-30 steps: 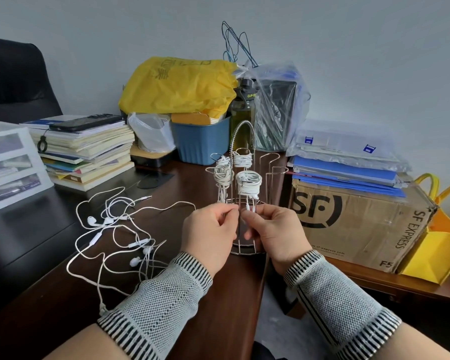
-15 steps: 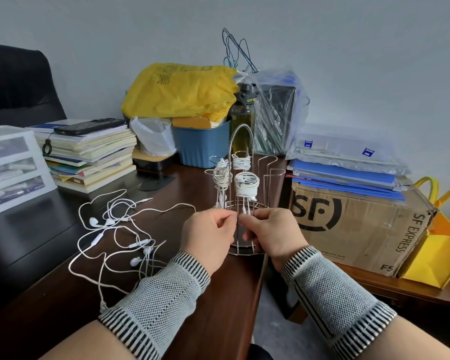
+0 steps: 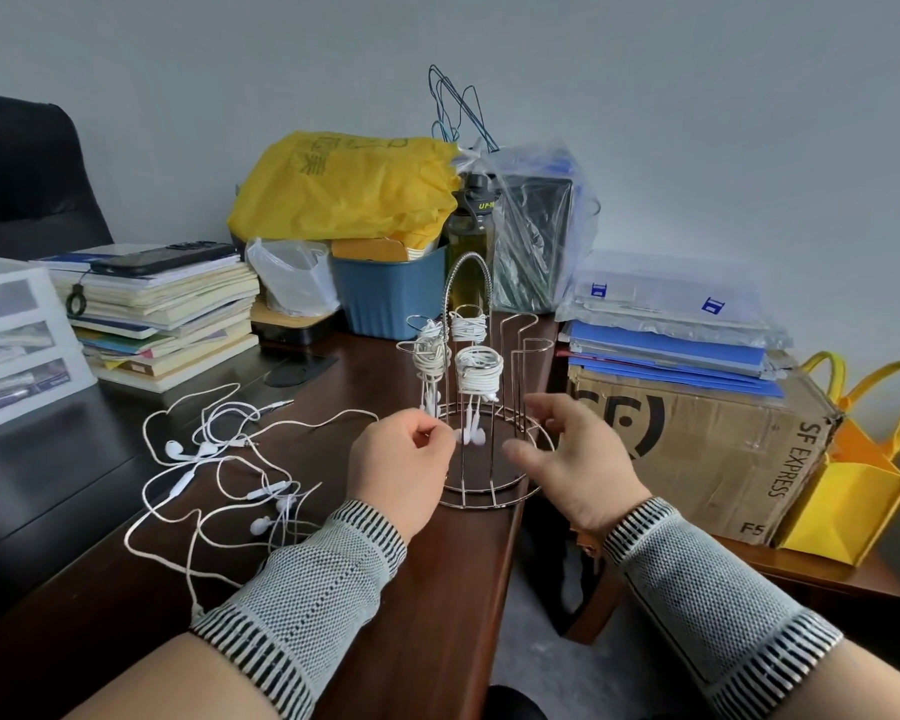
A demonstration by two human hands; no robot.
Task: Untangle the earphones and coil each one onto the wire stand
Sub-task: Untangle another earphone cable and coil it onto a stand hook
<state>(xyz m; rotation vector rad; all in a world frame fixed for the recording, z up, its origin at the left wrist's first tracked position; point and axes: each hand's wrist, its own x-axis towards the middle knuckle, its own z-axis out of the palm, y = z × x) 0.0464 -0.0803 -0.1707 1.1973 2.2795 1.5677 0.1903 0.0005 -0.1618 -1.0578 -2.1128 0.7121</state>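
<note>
Left hand point(image 3: 404, 462) curled near the dangling buds, grip unclear; right hand point(image 3: 575, 454) spread, empty; could knock wire stand point(image 3: 489, 459), loosening coiled earphones point(image 3: 479, 371)

Wire stand point(image 3: 494, 449) stood mid-frame on desk point(image 3: 411, 589), three coiled earphones on it. Left hand point(image 3: 401, 470) pinched near base; right hand point(image 3: 572, 459) hovered open. Tangled earphones point(image 3: 219, 475) lay left.
</note>
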